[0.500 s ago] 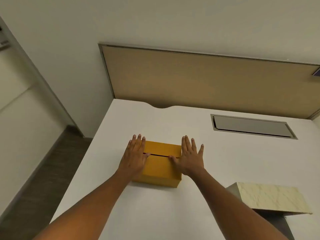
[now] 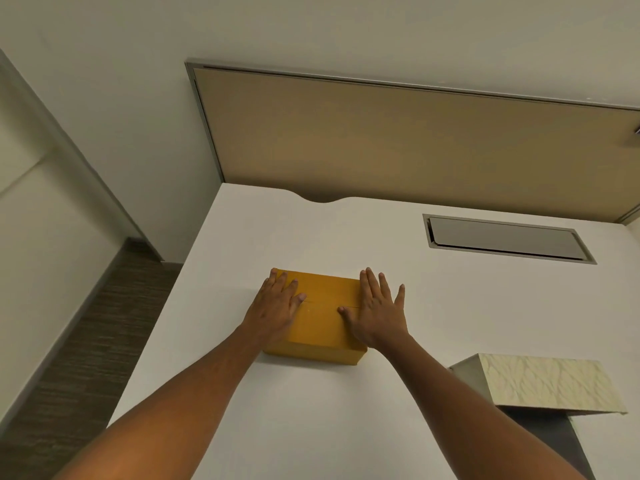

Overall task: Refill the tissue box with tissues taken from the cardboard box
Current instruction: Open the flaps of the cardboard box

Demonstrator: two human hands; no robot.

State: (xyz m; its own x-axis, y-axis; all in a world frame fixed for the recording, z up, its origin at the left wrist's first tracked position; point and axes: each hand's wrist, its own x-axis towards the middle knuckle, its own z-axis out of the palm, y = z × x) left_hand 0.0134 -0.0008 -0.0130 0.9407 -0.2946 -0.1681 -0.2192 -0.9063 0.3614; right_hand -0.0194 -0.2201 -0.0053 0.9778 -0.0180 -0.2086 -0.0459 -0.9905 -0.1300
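a white desk [image 2: 346, 427] stands against a plain off-white wall [image 2: 311, 29], backed by a tan partition panel [image 2: 398, 140] in a grey metal frame. a grey metal flap [image 2: 505, 239] is set into the desk's top on the right, and a shallow curved notch [image 2: 322, 199] cuts its far edge. to the left, dark striped carpet [image 2: 86, 341] meets a pale wall with a grey skirting strip [image 2: 48, 355].

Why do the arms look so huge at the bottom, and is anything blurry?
Head view: the wide lens stretches whatever is near the edges, so the forearms balloon; left hand, right hand and cardboard box look sharp; light is soft, shadows faint.
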